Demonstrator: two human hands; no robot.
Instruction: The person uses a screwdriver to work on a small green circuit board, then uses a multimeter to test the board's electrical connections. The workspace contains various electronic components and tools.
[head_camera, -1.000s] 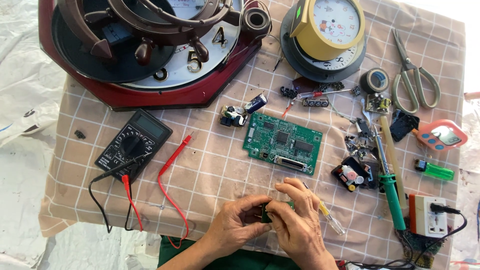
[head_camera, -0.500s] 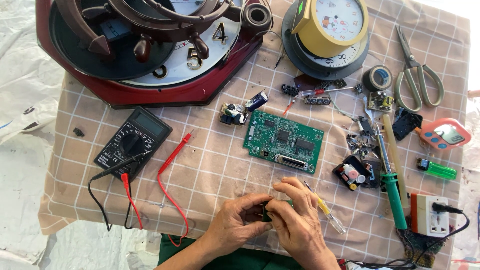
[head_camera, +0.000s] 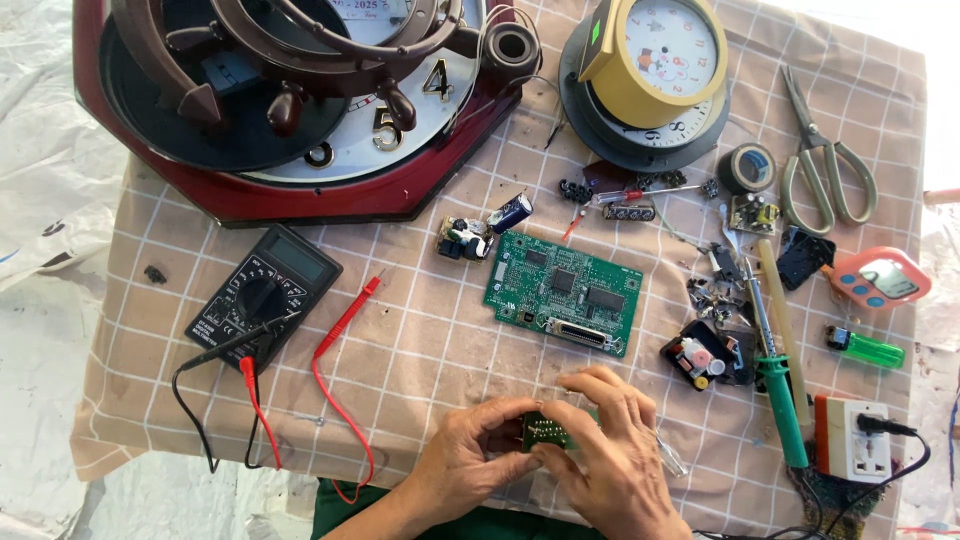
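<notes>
Lying at the centre of the checked cloth (head_camera: 420, 350), the large green circuit board (head_camera: 562, 293) serves as the landmark for this view. Far left of it and slightly below sits a black meter (head_camera: 262, 296), with a red lead (head_camera: 340, 380) and a black lead (head_camera: 200, 390) curling down between meter and board. Above and left of the board rests a big red-framed wall clock (head_camera: 300, 110), face up, a dark wooden wheel over its dial. Just off the board's upper left corner lies a small part with a blue cylinder (head_camera: 511, 213).

Directly below the board, near the cloth's front edge, the left hand (head_camera: 465, 465) and right hand (head_camera: 610, 450) meet. Both sets of fingers are closed around a small green board (head_camera: 545, 430), pinched between the thumbs and fingertips of the two hands and raised a little off the cloth.

Above and right of the large board stands a yellow round clock (head_camera: 655, 60) on a dark base. Right of the board lie a black clock movement (head_camera: 700, 355), a green-handled soldering iron (head_camera: 775, 370), a roll of black tape (head_camera: 746, 167), scissors (head_camera: 825, 160), a pink gadget with a small screen (head_camera: 880, 280), a green lighter (head_camera: 865, 347) and, lower right, a white socket block (head_camera: 850, 437).
</notes>
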